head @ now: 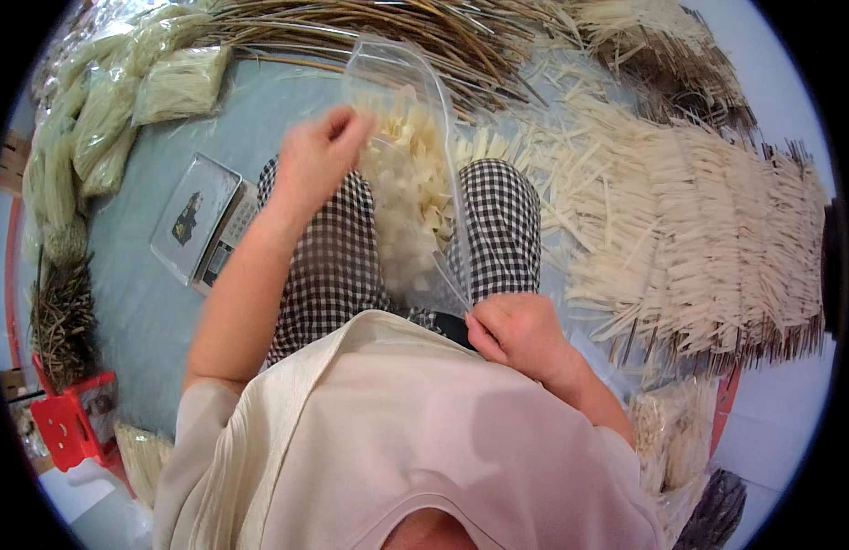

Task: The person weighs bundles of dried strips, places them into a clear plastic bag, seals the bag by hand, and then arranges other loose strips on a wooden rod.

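A clear plastic bag lies between the person's knees, filled with pale yellow, flat strips or flakes. My right hand is closed on the lower end of the bag's long right edge, beside the right thigh. Above the left knee, my left hand is blurred, its fingers curled close to the bag's left side; whether it pinches the plastic cannot be made out. Left of the left leg stands a digital scale with a metal pan, partly behind my left forearm.
Pale peeled strips with dark stem ends are heaped in rows at right. Long brown stalks lie across the far side. Plastic packs of greenish strips are at upper left. A red plastic stool stands at lower left.
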The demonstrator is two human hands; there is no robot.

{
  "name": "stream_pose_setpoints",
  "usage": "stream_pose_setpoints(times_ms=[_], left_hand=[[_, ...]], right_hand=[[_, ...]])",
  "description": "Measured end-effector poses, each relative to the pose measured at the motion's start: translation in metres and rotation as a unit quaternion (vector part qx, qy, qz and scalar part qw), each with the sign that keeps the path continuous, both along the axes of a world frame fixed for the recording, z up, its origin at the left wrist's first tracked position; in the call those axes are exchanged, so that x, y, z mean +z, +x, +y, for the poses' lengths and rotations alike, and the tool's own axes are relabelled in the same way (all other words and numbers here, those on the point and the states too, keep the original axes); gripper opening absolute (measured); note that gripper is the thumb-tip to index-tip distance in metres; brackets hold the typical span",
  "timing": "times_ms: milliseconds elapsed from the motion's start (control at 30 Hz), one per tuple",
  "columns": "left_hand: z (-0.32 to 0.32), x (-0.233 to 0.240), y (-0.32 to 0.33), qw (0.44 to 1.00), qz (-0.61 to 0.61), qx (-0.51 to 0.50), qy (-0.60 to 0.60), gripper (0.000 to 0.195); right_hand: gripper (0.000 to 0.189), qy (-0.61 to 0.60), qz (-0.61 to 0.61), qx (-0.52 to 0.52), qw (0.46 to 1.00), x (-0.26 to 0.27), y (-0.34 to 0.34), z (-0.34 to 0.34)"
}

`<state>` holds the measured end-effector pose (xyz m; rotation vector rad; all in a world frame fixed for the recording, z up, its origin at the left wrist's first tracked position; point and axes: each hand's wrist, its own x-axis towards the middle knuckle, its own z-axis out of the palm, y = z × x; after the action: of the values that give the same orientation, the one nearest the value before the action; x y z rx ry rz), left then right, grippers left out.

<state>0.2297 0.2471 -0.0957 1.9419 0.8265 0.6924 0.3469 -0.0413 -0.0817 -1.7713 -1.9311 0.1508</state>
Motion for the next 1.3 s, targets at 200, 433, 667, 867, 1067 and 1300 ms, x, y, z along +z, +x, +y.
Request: stream_pose_setpoints(times_ms=[200,433,667,867,1067,1300], left_hand=[[0.109,-0.009,0.067,0.914,0.132,0.157,0.351,0.046],[0.184,-0.031,0.104,0.993,0.106,0.036,-0.021,0.015],[0.172,-0.021,0.083,0.985,0.045,-0.011,-0.166,0.018],[0.135,-0.001,0.087,0.972,0.080,-0.058,0.215,0.031],[-0.036,0.055,0.052,0.841,0.022,-0.502,0.203,0.039],[-0.091,0.031,0.048,0.741,0.163,-0.614,0.219,0.035]], right_hand=[[0.014,-0.007,-0.029,0.024,0.999,0.007,0.003,-0.002],[0.014,0.008,0.038,0.056,0.998,0.005,0.016,-0.005],[0.017,-0.002,0.081,0.056,0.995,0.002,0.028,-0.013],[0.017,0.003,0.061,0.048,0.997,-0.003,0.034,-0.017],[0.017,0.002,0.068,0.034,0.997,0.001,0.033,-0.021],[0.014,0.011,0.099,-0.050,0.994,-0.013,0.023,-0.025]])
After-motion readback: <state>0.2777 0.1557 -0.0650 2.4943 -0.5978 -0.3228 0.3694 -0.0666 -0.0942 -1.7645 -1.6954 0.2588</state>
